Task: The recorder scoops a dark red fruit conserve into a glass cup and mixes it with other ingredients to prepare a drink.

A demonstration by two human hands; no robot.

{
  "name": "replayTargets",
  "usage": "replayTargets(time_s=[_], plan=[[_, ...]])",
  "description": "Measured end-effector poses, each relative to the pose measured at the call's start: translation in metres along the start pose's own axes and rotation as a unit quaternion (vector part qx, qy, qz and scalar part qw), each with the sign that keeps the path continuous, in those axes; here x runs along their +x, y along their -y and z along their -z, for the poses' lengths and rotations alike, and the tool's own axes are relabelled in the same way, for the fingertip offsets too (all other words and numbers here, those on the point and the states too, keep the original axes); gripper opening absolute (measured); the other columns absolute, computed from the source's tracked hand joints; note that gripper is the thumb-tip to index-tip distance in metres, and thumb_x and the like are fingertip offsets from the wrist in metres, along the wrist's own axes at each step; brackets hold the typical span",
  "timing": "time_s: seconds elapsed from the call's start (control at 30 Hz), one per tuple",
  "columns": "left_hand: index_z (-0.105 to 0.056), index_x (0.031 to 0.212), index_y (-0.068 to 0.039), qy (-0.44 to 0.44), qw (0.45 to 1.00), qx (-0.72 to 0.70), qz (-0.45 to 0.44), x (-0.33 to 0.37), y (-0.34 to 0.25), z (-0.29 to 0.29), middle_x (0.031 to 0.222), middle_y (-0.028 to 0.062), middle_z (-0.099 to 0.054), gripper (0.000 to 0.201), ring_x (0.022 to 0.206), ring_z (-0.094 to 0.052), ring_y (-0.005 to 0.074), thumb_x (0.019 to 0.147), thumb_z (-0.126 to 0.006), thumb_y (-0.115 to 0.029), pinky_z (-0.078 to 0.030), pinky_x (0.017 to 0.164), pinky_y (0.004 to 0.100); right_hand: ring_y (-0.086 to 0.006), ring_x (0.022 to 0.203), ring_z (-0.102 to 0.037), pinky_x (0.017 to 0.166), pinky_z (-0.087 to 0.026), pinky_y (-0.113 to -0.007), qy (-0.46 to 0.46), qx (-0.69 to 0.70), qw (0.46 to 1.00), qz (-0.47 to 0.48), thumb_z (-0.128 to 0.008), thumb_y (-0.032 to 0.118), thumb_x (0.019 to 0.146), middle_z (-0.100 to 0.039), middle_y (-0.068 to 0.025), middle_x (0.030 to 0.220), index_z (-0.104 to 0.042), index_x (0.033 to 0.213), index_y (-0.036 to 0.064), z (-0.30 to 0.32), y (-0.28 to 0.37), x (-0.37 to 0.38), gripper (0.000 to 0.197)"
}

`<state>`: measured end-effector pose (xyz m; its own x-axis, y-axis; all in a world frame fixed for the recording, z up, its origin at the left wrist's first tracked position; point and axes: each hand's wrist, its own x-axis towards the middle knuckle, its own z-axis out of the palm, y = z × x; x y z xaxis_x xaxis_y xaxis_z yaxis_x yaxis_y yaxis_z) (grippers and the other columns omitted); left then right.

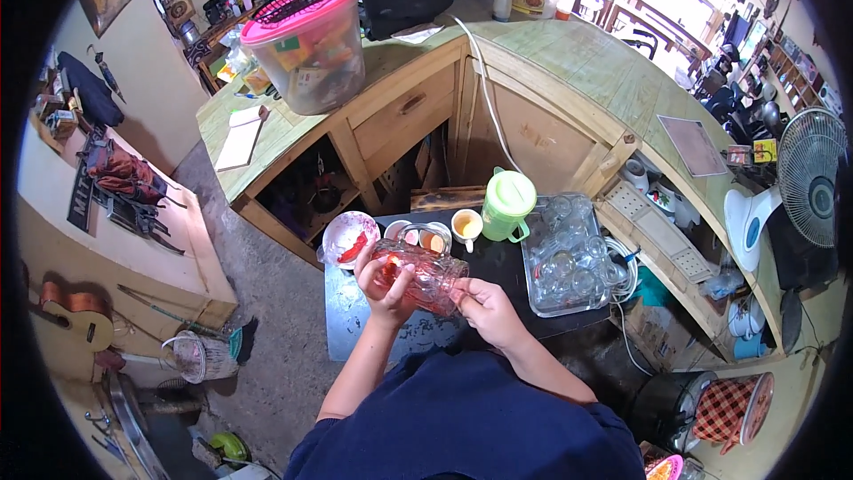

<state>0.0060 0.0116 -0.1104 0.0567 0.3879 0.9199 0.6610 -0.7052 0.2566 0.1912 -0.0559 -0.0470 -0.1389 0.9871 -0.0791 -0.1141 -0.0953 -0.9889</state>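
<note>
Between my hands, above the low table, is a clear red-tinted glass vessel (428, 277), tilted on its side; it looks like a jar or mug. My left hand (384, 289) wraps round its left end. At its right end the fingers of my right hand (489, 309) close on the edge. Beyond the left hand stands a pale bowl (336, 229) with something red in it. Cups, among them a white cup (466, 225) with yellowish content, stand behind the vessel. A light green lidded pitcher (509, 206) is to their right.
A tray (533, 289) of several upturned clear glasses lies right of the pitcher. An angled wooden counter (569, 62) bounds the far side, bearing a pink-lidded bucket (306, 58) and a notepad (240, 140). A fan (791, 187) stands at the right; a white cable (493, 107) hangs down.
</note>
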Motion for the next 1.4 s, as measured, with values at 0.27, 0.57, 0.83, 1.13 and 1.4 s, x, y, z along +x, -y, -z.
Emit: replayTargets(time_s=[0.27,0.57,0.83,1.13,1.4], plan=[[-0.05,0.118,-0.023,0.011,0.998,0.054,0.009,0.011,0.001,0.009,0.118,0.0123,-0.04,0.065,0.123,-0.048,0.0434,0.065,-0.087,-0.013,-0.047,0.096,0.0515,0.0015,0.045,-0.027,0.041,-0.019,-0.017,0.019,0.158,0.981,-0.11,-0.054,0.012,0.099,-0.038,0.0103,0.059,-0.066,0.103,-0.0001,0.03,0.005,-0.005,0.017],[-0.058,0.114,-0.026,0.008,1.0,-0.006,-0.001,0.0,-0.012,-0.003,0.116,0.0094,-0.044,0.058,0.12,-0.048,0.0402,0.063,-0.081,-0.008,-0.047,0.097,0.0498,0.0022,0.045,-0.03,0.041,-0.022,-0.016,-0.032,0.189,0.971,-0.141,-0.049,0.008,0.098,-0.045,0.009,0.067,-0.059,0.109,0.0033,-0.015,0.013,-0.004,0.016],[-0.054,0.117,-0.024,-0.002,0.999,0.036,0.014,0.003,0.005,0.005,0.119,0.0108,-0.047,0.065,0.119,-0.049,0.0398,0.061,-0.084,-0.012,-0.044,0.097,0.052,0.0021,0.046,-0.026,0.041,-0.021,-0.017,0.018,0.237,0.964,-0.124,-0.05,0.013,0.102,-0.037,0.0107,0.063,-0.061,0.113,0.0019,0.012,0.014,-0.02,0.019],[-0.047,0.122,-0.019,-0.013,0.995,0.096,0.022,0.013,0.018,0.015,0.119,0.0137,-0.046,0.07,0.119,-0.05,0.0391,0.064,-0.086,-0.016,-0.045,0.097,0.0514,0.0018,0.043,-0.023,0.039,-0.016,-0.018,-0.054,0.151,0.985,-0.068,-0.052,0.014,0.1,-0.032,0.0122,0.055,-0.066,0.103,-0.0018,0.047,0.03,-0.026,0.022],[-0.055,0.117,-0.024,-0.01,1.0,0.024,0.003,0.003,-0.005,0.001,0.118,0.0098,-0.046,0.062,0.118,-0.05,0.0392,0.063,-0.081,-0.008,-0.044,0.098,0.0522,-0.0069,0.09,-0.059,0.083,-0.047,-0.023,-0.002,0.001,0.998,-0.064,-0.056,0.01,0.098,-0.068,-0.0035,0.098,-0.065,0.111,-0.0028,0.013,0.001,-0.006,0.02]])
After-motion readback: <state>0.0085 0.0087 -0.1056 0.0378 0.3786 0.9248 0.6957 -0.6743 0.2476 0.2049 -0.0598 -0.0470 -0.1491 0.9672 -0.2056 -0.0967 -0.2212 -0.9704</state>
